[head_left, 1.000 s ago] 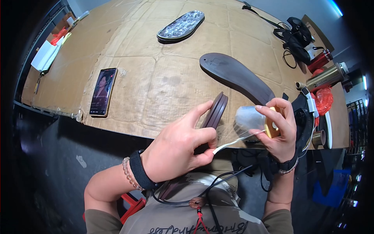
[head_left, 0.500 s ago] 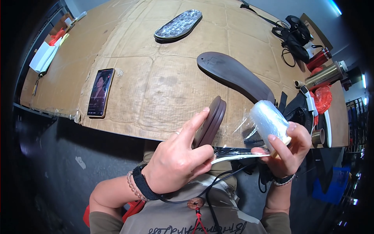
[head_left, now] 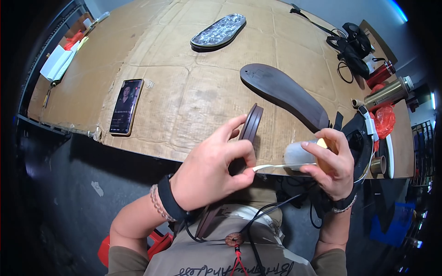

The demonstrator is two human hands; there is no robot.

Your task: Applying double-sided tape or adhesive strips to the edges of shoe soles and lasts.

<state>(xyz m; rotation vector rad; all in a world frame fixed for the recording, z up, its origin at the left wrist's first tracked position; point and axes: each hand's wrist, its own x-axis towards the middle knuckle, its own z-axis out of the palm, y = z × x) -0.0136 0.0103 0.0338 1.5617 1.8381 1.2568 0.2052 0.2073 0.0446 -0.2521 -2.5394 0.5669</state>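
Hands work over the near edge of a cardboard-covered counter (head_left: pixel 159 108). The left hand (head_left: pixel 207 170) grips dark brown soles (head_left: pixel 252 123), stacked and tilted on end at that edge, while its thumb and forefinger pinch a whitish film strip (head_left: pixel 275 165). The right hand (head_left: pixel 335 161) has its fingers curled around a roll of clear film (head_left: pixel 296 154), the strip stretched between the hands. The strip looks bunched, so a steady, level pull would likely serve best. Toward the counter's left edge, a phone (head_left: pixel 126 106) lies well apart from the left hand. Rightward swings look tighter: a flat brown sole (head_left: pixel 283 94) lies beyond the roll, and a black bundle (head_left: pixel 360 132) sits near the right hand.
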